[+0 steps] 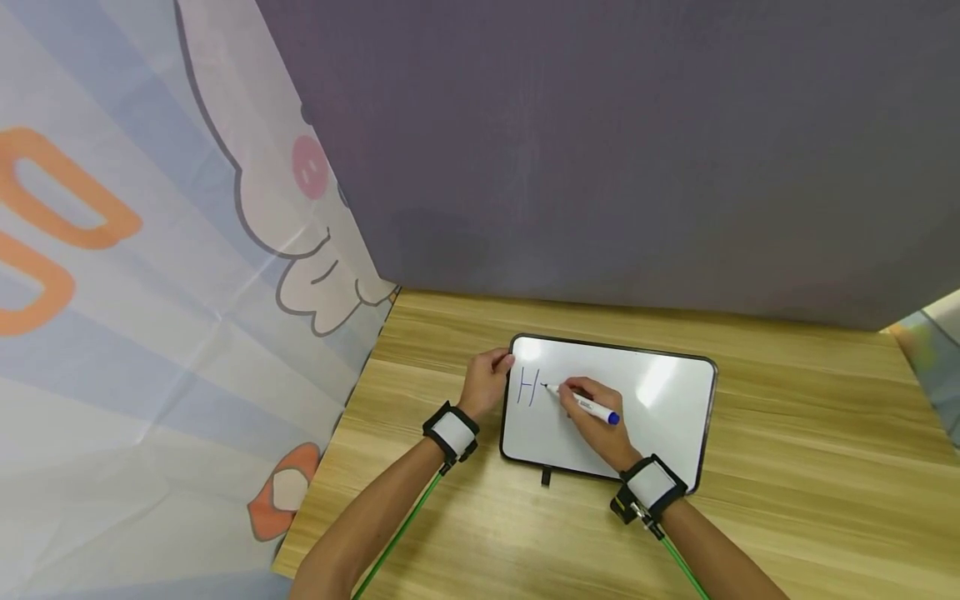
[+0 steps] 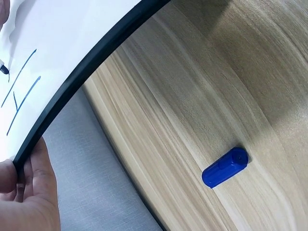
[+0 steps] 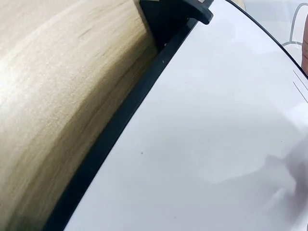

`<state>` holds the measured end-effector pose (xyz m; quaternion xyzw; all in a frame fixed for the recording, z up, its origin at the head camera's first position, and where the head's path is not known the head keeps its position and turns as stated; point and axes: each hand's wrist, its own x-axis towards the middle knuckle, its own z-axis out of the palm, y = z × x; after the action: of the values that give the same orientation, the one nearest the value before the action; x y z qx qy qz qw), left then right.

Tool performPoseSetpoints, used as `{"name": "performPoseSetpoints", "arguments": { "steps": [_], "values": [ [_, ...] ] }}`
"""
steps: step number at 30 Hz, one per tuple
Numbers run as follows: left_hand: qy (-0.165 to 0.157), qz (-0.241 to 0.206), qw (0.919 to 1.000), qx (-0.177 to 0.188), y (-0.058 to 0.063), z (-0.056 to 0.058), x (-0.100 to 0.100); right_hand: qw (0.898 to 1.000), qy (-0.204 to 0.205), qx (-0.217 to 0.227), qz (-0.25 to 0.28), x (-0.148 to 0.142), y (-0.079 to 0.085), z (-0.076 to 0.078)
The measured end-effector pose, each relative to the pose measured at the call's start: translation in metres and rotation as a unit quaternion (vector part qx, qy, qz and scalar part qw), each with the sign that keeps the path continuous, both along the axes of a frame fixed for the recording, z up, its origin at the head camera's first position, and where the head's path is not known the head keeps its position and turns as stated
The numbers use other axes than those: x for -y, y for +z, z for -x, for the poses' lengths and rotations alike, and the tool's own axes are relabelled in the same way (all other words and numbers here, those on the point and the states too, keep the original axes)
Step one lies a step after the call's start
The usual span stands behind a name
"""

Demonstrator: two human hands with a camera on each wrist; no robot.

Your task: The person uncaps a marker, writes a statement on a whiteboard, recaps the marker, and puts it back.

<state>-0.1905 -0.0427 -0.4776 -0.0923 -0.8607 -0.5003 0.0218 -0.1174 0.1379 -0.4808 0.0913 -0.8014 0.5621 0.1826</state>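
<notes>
A small whiteboard (image 1: 622, 450) with a black frame lies on the wooden table. My left hand (image 1: 483, 385) grips its left edge, thumb on top and fingers beneath, as the left wrist view shows. In my right hand (image 1: 603, 439) is a white marker (image 1: 592, 407) with a blue end, pinched between thumb and fingers. Its dark tip meets the board just right of a blue letter H (image 1: 528, 387), at a short fresh stroke. A blue marker cap (image 2: 224, 167) lies on the table in the left wrist view. The right wrist view shows mostly bare board surface.
A black clip (image 1: 546, 476) sticks out from the board's lower edge. Behind the wooden table (image 1: 810, 433) stands a tall grey panel (image 1: 585, 167). A cloth with cartoon figures (image 1: 150, 375) hangs along the left side.
</notes>
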Motion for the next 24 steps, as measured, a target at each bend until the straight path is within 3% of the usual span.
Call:
{"name": "performPoseSetpoints", "arguments": {
  "steps": [8,24],
  "values": [
    [-0.001,0.001,0.9998,-0.018,-0.001,-0.001,0.0,1.0,-0.01,-0.022,0.0,0.0,0.002,0.001],
    [-0.005,-0.009,0.9998,-0.016,-0.004,0.001,0.002,1.0,-0.011,0.002,-0.006,0.011,-0.001,0.0]
  ]
}}
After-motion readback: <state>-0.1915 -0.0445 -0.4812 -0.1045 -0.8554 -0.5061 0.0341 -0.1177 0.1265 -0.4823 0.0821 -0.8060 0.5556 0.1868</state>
